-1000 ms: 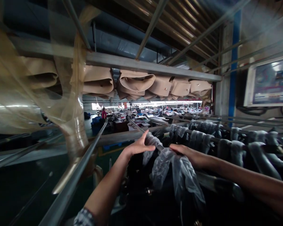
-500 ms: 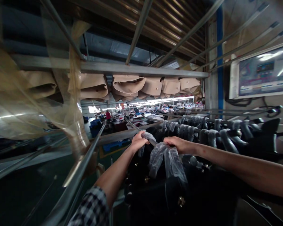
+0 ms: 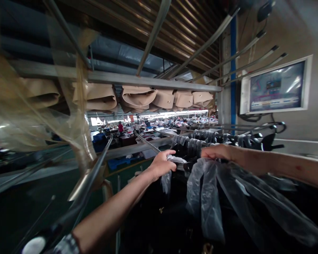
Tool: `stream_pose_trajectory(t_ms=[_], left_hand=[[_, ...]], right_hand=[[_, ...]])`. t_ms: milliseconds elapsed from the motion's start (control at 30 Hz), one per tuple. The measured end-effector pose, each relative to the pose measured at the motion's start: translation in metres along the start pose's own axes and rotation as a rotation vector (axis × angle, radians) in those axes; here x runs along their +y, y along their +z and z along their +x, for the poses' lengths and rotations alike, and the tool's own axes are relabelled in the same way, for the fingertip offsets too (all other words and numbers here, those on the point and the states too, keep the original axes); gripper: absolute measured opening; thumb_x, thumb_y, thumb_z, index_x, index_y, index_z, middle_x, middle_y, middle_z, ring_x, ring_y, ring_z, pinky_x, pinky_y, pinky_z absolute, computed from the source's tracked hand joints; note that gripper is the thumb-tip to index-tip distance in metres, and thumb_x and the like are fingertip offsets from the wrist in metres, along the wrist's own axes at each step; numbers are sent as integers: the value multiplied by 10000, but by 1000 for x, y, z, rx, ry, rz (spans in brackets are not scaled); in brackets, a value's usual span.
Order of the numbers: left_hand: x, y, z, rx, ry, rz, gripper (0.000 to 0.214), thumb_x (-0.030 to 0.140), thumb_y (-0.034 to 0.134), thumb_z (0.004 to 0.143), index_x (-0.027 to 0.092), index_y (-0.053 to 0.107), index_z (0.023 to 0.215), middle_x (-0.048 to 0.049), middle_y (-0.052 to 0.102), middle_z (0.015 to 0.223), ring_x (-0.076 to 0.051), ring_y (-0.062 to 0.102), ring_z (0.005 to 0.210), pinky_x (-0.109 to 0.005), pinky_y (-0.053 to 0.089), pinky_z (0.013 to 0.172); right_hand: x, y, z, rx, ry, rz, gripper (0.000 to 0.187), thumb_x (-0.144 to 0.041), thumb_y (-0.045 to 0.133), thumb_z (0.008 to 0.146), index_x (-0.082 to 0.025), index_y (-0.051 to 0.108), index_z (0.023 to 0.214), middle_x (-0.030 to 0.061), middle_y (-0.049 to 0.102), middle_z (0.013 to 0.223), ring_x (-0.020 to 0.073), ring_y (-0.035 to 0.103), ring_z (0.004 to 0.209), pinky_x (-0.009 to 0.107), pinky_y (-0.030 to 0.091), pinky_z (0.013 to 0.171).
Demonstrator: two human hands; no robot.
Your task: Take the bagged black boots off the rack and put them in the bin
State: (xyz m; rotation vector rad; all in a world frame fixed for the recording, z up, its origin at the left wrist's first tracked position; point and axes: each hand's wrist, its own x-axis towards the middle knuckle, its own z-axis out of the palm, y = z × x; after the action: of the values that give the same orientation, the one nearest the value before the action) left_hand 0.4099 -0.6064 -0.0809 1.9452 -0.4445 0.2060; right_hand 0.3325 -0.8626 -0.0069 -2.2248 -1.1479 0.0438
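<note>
Clear plastic-wrapped straps (image 3: pixel 209 197) loop over a metal rail (image 3: pixel 147 143), with dark items below them that show small gold fittings (image 3: pixel 161 210). My left hand (image 3: pixel 161 164) is closed around a short wrapped strap (image 3: pixel 178 159) on the rail, thumb below and fingers above. Farther right, my right hand (image 3: pixel 219 152) is closed over the tops of several wrapped straps; its fingertips are partly hidden. The dark items merge into one black mass, so their exact shape cannot be made out.
More wrapped straps hang on rails (image 3: pixel 196 144) behind my right hand. A bare metal rod (image 3: pixel 95 176) points away at left, beside a yellowish plastic curtain (image 3: pixel 81 141). Beige folded pieces (image 3: pixel 139 96) hang below an upper beam (image 3: pixel 148 82). A framed screen (image 3: pixel 277 86) is on the right wall.
Both hands have come nearer along the rail and to the right, the right hand farther, with the wrapped straps under it. My view has turned slightly right.
</note>
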Motion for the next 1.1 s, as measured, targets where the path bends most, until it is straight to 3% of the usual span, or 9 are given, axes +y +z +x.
stream_pose_trajectory(t_ms=[200,400,533,667,767,833,900,1000,1100], left_hand=[[17,2,4,23,-36,34,713,71,664,498,202,666,1199,-75,715,942,-250,625,912,-359,493,825],[12,-17,-4,23,4,105,642,85,651,498,223,698,1123,-35,714,928,-226,627,875,-315,481,769],[17,-37,-9,25,-26,55,679,70,634,486,217,676,1148,6,676,755,-149,577,688,-242,431,635],[24,-58,-1,-26,-92,113,804,24,636,439,182,628,1227,77,488,481,-102,426,500,-210,322,518],[25,-67,-3,-6,-61,154,718,27,625,442,171,665,1145,35,592,605,-113,489,574,-210,350,538],[25,-69,-8,25,-55,142,659,41,611,459,177,675,1101,13,640,696,-121,522,620,-210,367,551],[27,-71,-11,43,-87,114,699,31,597,455,178,657,1136,23,622,648,-117,508,590,-209,353,539],[31,-74,-15,43,-122,90,806,2,572,433,169,611,1220,50,561,551,-112,471,533,-211,328,522],[31,-78,-22,74,-55,142,710,26,567,455,183,645,1143,14,636,698,-125,516,623,-218,370,561]], right_hand=[[-11,8,-17,54,81,-122,554,-718,679,668,-189,588,806,-10,547,685,153,498,658,262,351,571],[-14,31,-11,118,-54,-117,469,-630,692,713,-177,629,817,-4,569,701,151,501,674,272,397,621],[-15,41,7,88,-95,-71,359,-479,665,795,-171,643,979,18,649,842,174,571,783,279,446,713],[-9,42,41,-4,-142,-97,340,-279,605,828,-162,614,1147,19,667,909,173,595,830,282,450,757],[-7,47,58,-26,-171,-161,385,-243,598,815,-169,618,1193,29,679,931,186,598,828,301,446,754],[-6,55,59,-7,-167,-190,434,-269,616,816,-196,602,1244,46,680,1021,209,605,876,345,436,844],[-6,63,55,21,-144,-208,516,-298,646,812,-222,554,1314,50,671,1083,223,607,903,389,391,948],[-6,71,51,44,-145,-152,544,-301,634,830,-223,506,1353,24,682,985,208,607,844,377,395,947],[-8,76,54,50,-158,-119,538,-287,606,846,-225,483,1366,18,674,925,206,601,834,392,390,963]])
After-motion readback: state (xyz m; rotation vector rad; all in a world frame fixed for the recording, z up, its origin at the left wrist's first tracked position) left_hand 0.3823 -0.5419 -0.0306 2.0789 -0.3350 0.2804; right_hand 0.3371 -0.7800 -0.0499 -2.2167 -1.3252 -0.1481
